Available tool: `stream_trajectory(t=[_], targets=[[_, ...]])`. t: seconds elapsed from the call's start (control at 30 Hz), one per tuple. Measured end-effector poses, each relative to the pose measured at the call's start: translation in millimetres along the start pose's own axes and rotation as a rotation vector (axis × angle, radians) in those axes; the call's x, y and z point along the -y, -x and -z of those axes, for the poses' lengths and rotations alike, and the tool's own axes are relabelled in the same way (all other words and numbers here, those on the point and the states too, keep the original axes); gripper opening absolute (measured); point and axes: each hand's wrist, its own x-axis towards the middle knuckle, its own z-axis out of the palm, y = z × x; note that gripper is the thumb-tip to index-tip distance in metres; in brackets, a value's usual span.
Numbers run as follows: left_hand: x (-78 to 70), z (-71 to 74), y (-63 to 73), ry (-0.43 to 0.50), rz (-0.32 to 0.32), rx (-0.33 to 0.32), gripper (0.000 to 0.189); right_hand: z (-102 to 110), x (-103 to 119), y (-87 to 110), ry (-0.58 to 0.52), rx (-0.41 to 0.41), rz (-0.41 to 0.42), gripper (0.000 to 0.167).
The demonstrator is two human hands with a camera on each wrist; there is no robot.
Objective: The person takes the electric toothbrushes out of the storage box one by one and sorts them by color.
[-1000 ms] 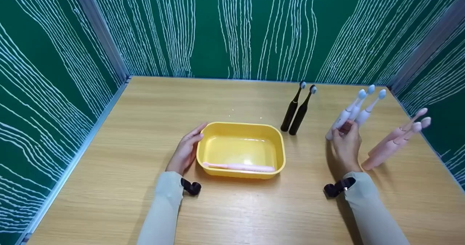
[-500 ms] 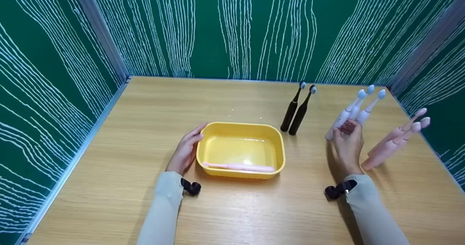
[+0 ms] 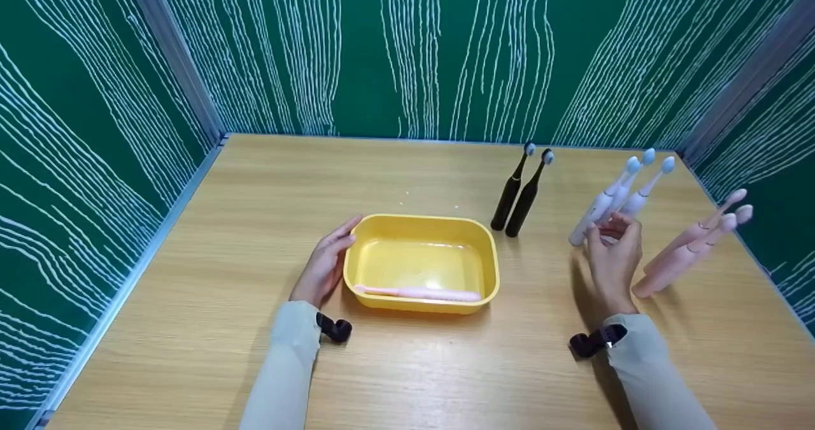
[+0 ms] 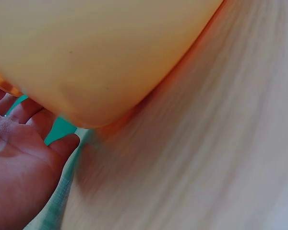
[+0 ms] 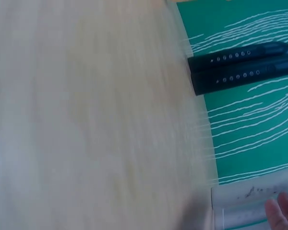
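Observation:
My left hand (image 3: 325,264) rests against the left end of a yellow plastic basin (image 3: 420,220), its fingertips at the rim. In the left wrist view, the hand (image 4: 29,148) has its thumb apart from the basin's wall (image 4: 101,57). A pink toothbrush (image 3: 439,294) lies inside along the near side. Three white electric toothbrushes (image 3: 592,216) stand upright at the right. My right hand (image 3: 616,251) is just in front of them, fingers loosely bent with a gap between thumb and forefinger and nothing held. In the right wrist view, its fingertips (image 5: 277,213) overlap the white handles (image 5: 249,189).
Two black electric toothbrushes (image 3: 523,204) stand between the basin and the white ones. Three pink toothbrushes (image 3: 675,265) stand to the right of my right hand. Small white specks lie behind the basin on the wooden table (image 3: 286,181). Green walls (image 3: 363,54) with white lines enclose the table.
My right hand has drawn back slightly toward me and to the right, its fingers coming away from the white toothbrushes. The left hand and basin have stayed in place.

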Motion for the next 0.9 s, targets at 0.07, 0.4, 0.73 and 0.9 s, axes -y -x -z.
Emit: stream_trajectory(t=[0.07,0.4,0.73,0.9], targets=[[-0.1,0.0,0.0,0.002,-0.002,-0.001,0.049,0.7,11.8,4.6,-0.009,-0.004,0.013,0.038],[-0.2,0.1,0.2,0.002,0.002,-0.006,0.049,-9.0,-2.8,0.0,-0.014,0.034,0.058,0.032],[-0.1,-1.3,0.4,0.019,0.004,-0.01,0.049,-17.7,34.4,15.9,-0.064,0.164,0.118,0.031],[-0.5,-1.5,0.3,0.026,0.0,-0.008,0.049,-24.6,58.9,25.9,-0.098,0.289,0.131,0.032]])
